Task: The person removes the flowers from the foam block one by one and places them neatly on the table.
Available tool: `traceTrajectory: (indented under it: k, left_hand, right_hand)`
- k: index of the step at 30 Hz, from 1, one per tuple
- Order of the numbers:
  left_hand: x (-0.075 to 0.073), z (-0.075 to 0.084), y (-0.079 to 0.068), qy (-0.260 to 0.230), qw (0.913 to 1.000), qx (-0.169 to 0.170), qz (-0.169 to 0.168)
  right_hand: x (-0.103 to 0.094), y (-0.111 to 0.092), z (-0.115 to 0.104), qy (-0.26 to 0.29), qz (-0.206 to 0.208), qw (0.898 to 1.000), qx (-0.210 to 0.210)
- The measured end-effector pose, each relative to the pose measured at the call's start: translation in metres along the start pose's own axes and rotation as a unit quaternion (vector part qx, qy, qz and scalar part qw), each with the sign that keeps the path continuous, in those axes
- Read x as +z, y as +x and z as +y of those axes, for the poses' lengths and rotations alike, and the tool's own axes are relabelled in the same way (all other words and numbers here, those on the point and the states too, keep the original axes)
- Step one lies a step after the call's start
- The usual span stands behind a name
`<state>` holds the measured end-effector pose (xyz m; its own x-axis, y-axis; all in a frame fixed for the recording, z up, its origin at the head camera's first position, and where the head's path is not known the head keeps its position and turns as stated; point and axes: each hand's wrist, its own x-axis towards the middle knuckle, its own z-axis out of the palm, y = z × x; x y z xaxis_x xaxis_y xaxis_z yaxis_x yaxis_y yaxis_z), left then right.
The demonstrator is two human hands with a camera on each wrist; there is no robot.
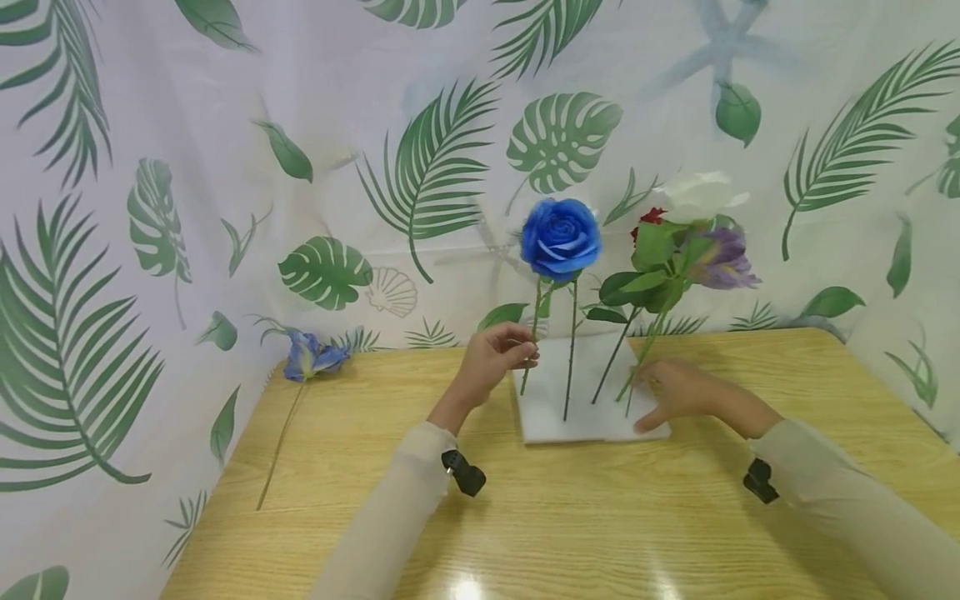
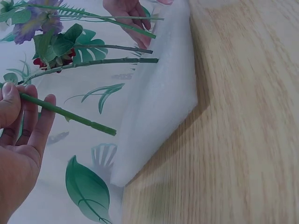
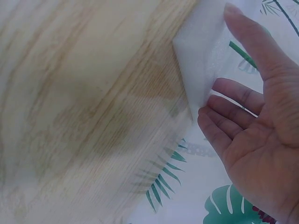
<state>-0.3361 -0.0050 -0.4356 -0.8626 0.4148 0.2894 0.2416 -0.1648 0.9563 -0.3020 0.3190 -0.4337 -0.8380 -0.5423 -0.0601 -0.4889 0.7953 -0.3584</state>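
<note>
A white foam block lies on the table, with several artificial flowers standing in it. My left hand pinches a green stem between thumb and fingers. The stem's lower end is by the block's left edge; its top passes behind or into the blue rose, so I cannot tell which bloom it bears. At the block's right side, my right hand rests its thumb on the foam, fingers extended along the edge. Above that hand lean a purple flower, a white flower and a partly hidden red one.
A blue-violet flower with a long thin stem lies on the left of the wooden table. Behind the table hangs a leaf-print cloth, close to the blooms. Each wrist wears a black strap.
</note>
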Motion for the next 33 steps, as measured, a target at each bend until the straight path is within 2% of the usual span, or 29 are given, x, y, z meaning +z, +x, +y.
traceTrajectory:
  k: [6,13,19,26,33]
  left_hand:
    - [-0.009,0.001,-0.004,0.006,0.9999,0.014,0.006]
    - [-0.027,0.010,-0.013,0.019,0.9996,-0.003,0.021]
    - [-0.050,0.020,-0.026,0.061,0.9975,-0.014,0.030]
    - [-0.081,0.032,-0.043,0.133,0.9891,-0.051,0.037]
    - [-0.114,0.047,-0.066,0.150,0.9844,-0.088,0.025]
  right_hand:
    - [0.000,0.001,0.003,-0.003,0.001,1.000,-0.005]
    - [0.001,0.002,0.003,0.000,-0.002,1.000,0.004]
    - [-0.001,0.001,0.001,-0.004,-0.005,1.000,0.002]
    - [0.000,0.001,0.001,-0.005,0.004,1.000,0.001]
    - [0.001,0.002,0.000,-0.011,0.004,1.000,-0.004]
